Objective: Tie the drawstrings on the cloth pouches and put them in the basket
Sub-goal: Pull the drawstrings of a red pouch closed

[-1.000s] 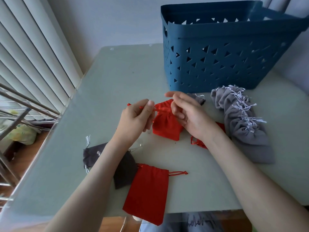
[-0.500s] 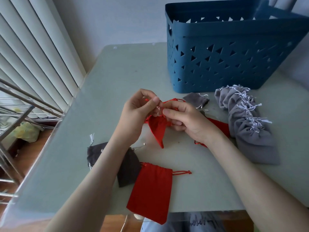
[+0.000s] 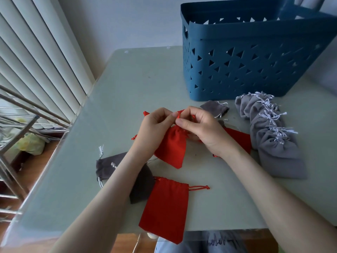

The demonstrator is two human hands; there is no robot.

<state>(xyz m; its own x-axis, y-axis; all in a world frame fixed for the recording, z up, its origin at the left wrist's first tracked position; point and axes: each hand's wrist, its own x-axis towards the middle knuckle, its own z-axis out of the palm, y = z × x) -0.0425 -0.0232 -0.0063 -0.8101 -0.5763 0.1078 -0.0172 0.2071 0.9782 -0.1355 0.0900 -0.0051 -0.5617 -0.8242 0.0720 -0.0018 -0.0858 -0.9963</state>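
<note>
Two hands meet over the red pouch (image 3: 172,146), which hangs from them in the middle of the surface (image 3: 136,84), well short of the basket (image 3: 255,52). Whether its lower corner touches down I cannot tell. The left hand (image 3: 156,125) and the right hand (image 3: 198,128) each pinch the red drawstring (image 3: 179,114) above the gathered neck, thumbs almost touching. The cord looks thin, so a loop could slip from either pinch before the knot is snug, and the neck would likely loosen again. An uneven tug might leave a slack knot. Half a second ago the pouch hung as a narrow twisted point, and now it spreads broader. A second ago the hands stood apart, drawing the cords outward.
</note>
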